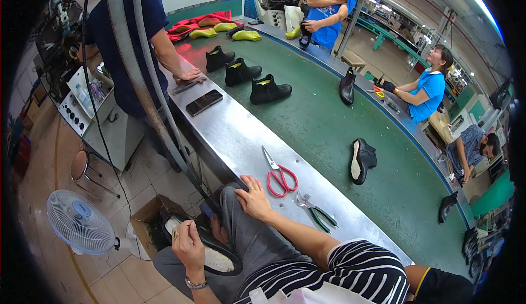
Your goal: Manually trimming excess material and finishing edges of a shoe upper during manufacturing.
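A black shoe point(211, 249) with a pale insole was held low in front of the seated person, below the bench edge, over the lap. It was gripped at its near side by the left hand point(189, 244), fingers curled tight on the rim. The right hand point(253, 197) was laid flat on the raised knee, fingers spread and relaxed, nothing held.

The steel bench top point(235, 134) was seen running diagonally, bare and shiny. Red-handled scissors point(280, 177) were lying on it just beside the right hand, with green-handled pliers point(315, 212) near them. A dark phone point(204, 102) was left further up the steel. Behind the bench a green conveyor belt point(329, 134) was curved through the room. Three black ankle boots point(241, 73) were stood in a row on it, a single boot point(361, 160) was lying on its side with its pale sole showing, and yellow-green shoe lasts point(246, 35) were placed at the far end.

The floor point(109, 282) was tiled in beige. A small white fan point(79, 222) was stood on it, next to an open cardboard box point(150, 213). A grey hose point(131, 63) was hung down from above. A person in dark blue point(126, 35) was leaning on the bench; others in bright blue shirts were seen across the belt. A control box with knobs was mounted at far left.
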`<move>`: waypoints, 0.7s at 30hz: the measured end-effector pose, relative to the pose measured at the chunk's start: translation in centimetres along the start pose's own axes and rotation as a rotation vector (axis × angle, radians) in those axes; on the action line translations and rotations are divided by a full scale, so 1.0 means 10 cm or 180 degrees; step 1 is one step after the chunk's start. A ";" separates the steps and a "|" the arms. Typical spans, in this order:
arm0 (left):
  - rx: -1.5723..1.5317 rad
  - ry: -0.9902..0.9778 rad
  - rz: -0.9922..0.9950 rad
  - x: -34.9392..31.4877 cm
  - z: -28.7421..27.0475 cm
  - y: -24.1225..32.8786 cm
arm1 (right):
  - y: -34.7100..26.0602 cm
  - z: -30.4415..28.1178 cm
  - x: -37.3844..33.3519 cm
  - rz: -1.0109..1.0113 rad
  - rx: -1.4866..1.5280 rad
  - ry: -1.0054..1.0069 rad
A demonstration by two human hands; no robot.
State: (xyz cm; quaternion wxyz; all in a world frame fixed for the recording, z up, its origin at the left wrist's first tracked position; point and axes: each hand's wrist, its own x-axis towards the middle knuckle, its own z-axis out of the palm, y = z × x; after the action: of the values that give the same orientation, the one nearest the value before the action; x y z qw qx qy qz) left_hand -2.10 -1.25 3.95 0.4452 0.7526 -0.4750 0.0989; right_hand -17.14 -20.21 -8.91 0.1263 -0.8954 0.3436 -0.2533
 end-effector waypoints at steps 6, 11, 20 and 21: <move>-0.0016 -0.0002 -0.0021 0.00 0.00 0.00 | -0.01 0.00 0.01 0.0010 -0.0013 0.0000; -0.0016 -0.0011 -0.0018 0.01 0.00 0.00 | -0.02 -0.02 0.01 0.0015 -0.0007 -0.0018; -0.0053 0.0033 0.0016 -0.01 0.00 0.01 | -0.03 -0.08 0.02 0.0110 0.0290 0.0072; -0.0032 0.0020 -0.0001 -0.02 0.01 0.01 | -0.04 -0.10 0.05 0.0220 0.0473 0.0101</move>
State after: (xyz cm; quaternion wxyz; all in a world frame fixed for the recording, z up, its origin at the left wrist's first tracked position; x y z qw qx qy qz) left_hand -2.32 -1.21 3.85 0.4505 0.7501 -0.4739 0.0988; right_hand -17.20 -20.28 -7.71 0.1957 -0.8670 0.3566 -0.2877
